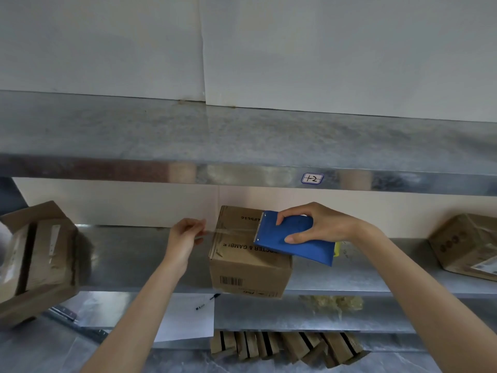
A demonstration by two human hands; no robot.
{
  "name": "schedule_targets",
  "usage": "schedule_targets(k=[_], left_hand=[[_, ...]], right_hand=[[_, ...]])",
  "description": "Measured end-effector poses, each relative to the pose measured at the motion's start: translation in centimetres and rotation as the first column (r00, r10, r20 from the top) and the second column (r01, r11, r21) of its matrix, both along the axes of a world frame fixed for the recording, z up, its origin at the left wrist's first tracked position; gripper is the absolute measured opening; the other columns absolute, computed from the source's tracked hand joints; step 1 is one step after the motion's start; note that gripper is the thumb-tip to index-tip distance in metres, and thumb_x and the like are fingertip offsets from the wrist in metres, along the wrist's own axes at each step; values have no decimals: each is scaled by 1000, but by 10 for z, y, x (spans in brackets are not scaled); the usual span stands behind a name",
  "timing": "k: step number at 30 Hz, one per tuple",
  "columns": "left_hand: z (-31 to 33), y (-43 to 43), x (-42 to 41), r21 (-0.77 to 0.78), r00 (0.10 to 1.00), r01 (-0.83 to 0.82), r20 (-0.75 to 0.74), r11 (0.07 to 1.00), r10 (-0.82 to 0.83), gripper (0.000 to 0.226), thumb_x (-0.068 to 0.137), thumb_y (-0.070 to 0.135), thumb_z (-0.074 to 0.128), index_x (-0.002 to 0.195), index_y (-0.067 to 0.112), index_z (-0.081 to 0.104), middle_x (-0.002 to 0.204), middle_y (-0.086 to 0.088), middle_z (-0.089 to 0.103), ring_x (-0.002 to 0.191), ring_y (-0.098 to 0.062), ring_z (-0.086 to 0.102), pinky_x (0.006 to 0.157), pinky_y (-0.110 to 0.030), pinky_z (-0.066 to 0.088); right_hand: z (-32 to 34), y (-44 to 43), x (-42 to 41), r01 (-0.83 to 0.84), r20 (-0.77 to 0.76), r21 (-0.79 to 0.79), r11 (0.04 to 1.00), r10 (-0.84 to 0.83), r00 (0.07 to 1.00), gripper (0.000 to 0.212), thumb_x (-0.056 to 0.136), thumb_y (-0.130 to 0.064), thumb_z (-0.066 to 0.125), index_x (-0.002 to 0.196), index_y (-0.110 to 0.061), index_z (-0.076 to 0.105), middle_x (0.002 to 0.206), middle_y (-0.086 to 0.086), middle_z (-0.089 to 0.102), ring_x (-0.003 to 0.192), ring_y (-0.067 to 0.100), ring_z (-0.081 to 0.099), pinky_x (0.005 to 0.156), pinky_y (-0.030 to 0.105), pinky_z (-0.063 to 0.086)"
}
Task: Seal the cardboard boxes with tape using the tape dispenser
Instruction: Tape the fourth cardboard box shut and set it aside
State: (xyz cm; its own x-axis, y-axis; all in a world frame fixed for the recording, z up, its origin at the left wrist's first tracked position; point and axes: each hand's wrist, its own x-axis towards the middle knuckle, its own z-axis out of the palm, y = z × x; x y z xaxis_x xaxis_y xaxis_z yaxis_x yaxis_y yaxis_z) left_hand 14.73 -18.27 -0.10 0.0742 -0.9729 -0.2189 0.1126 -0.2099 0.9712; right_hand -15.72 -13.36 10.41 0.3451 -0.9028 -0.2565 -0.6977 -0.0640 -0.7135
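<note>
A brown cardboard box (250, 265) with printed lettering and a barcode stands on the middle metal shelf (129, 254), its front edge overhanging slightly. My right hand (320, 224) grips the blue tape dispenser (293, 239) over the box's top right. A strip of clear tape (231, 232) runs from the dispenser's blade leftward across the box top. My left hand (185, 232) pinches the free end of that tape just left of the box.
A taped box (37, 254) sits tilted at the far left and another box (468, 246) at the far right. A sheet of paper (188, 316) with a pen (208, 301) lies on the lower shelf. Several small cartons (285, 345) are stacked below. An upper shelf (242, 146) hangs overhead.
</note>
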Motion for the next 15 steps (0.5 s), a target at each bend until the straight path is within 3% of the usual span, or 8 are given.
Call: schedule_targets(k=[5, 9, 12, 15], left_hand=[[-8, -1, -4, 17, 994, -12, 113, 1000, 10, 18, 95, 14, 65, 81, 10, 54, 80, -6, 66, 76, -20, 64, 71, -32, 46], [-18, 1, -8, -83, 951, 42, 307, 996, -15, 17, 95, 12, 64, 82, 9, 53, 83, -15, 70, 77, -26, 66, 70, -34, 48], [-25, 2, -11, -123, 928, 98, 369, 988, -46, 16, 96, 10, 62, 83, 8, 53, 73, -12, 68, 71, -26, 67, 68, -38, 52], [-28, 6, -17, -169, 913, 88, 407, 982, -12, 10, 95, 10, 61, 88, 8, 55, 75, -8, 68, 72, -23, 67, 67, -31, 48]], right_hand=[[0, -1, 0, -12, -8, -2, 1000, 12, 1000, 28, 81, -45, 78, 104, -51, 65, 122, -23, 60, 111, 1, 58, 100, 32, 50], [-1, -1, -1, -18, -2, 2, 1000, 18, 1000, 28, 81, -44, 78, 106, -50, 65, 123, -24, 60, 111, 0, 57, 100, 30, 49], [-2, -1, -2, -23, 10, 1, 1000, 23, 1000, 28, 84, -40, 77, 108, -46, 64, 120, -27, 59, 108, -4, 56, 96, 21, 48], [-4, 1, -4, -47, 5, -34, 998, 48, 999, 27, 87, -37, 74, 111, -42, 61, 116, -34, 55, 111, -8, 51, 92, 10, 39]])
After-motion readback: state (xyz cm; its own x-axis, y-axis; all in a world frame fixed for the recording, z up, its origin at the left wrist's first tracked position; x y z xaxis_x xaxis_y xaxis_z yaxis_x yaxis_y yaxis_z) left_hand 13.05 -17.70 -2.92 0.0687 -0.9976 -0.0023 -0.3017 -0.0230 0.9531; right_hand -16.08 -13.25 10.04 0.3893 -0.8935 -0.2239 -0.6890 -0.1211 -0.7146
